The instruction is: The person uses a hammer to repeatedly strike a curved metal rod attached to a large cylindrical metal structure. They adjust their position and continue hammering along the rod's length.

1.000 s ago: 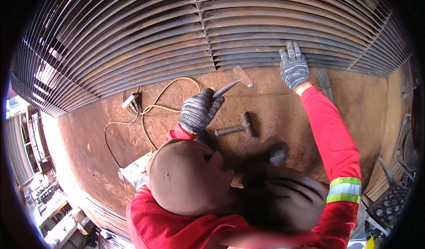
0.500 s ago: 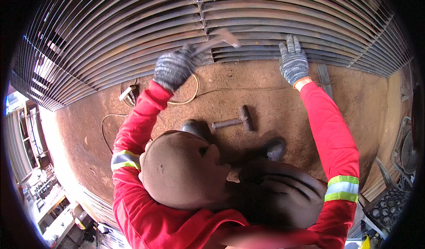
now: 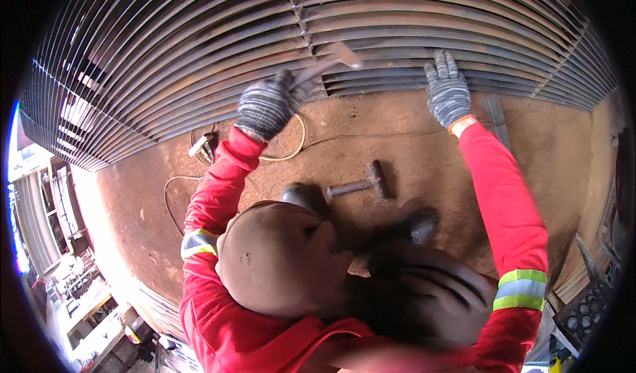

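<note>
The left hand [image 3: 267, 106], in a grey knit glove, is closed in a fist round the handle of a small hammer-like tool [image 3: 329, 59] whose head is blurred above the lowest bars of the metal grille [image 3: 199, 48]. A second ago that fist sat low over the brown floor, near the lying hammer; half a second ago it had risen to the grille's edge, and now it is a touch further right, with the tool's head over the bars beside the vertical weld seam [image 3: 295, 15]. The right hand [image 3: 448, 92], gloved the same, lies open and flat with fingers spread on the lower bars, holding nothing; it has kept its place through all three moments.

On the floor between the arms rests a heavier hammer [image 3: 361, 184], unmoved, its head pointing right. A yellowish cable [image 3: 291, 149] loops under the left wrist and runs to a small white plug block [image 3: 201, 145] by the grille's edge. Two dark boot toes [image 3: 301, 194] show near the hammer.

The floor [image 3: 411, 141] is a rusty brown plate, dusty and scuffed. At far left, beyond its edge, a bright workshop bay with benches [image 3: 79, 293] lies well below. A dark crate [image 3: 583, 310] sits at the right rim.
</note>
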`<action>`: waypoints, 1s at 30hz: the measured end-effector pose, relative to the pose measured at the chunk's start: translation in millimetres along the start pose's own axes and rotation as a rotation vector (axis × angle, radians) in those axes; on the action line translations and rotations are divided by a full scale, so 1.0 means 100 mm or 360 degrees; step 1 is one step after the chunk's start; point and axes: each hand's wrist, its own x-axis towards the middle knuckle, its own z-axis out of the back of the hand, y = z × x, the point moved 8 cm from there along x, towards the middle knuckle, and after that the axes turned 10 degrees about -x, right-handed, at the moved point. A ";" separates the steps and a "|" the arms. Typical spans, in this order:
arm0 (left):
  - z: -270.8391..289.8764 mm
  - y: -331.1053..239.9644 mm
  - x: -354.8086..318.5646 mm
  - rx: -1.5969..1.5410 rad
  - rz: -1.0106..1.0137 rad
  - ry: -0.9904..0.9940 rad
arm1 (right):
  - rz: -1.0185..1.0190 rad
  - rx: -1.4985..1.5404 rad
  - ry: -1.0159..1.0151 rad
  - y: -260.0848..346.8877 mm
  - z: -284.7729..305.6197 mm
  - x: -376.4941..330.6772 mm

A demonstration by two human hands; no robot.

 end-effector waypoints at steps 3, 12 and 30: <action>0.22 -0.26 -0.02 -0.0061 -0.0197 -0.0120 | -0.0011 0.0021 -0.0017 0.02 0.01 0.00; 0.19 -0.17 0.04 -0.0043 -0.0298 -0.0150 | 0.0028 -0.0034 0.0061 -0.03 0.06 -0.01; -0.11 0.41 0.14 0.0147 0.0049 0.0027 | 0.0014 0.0016 0.0031 -0.01 0.11 -0.02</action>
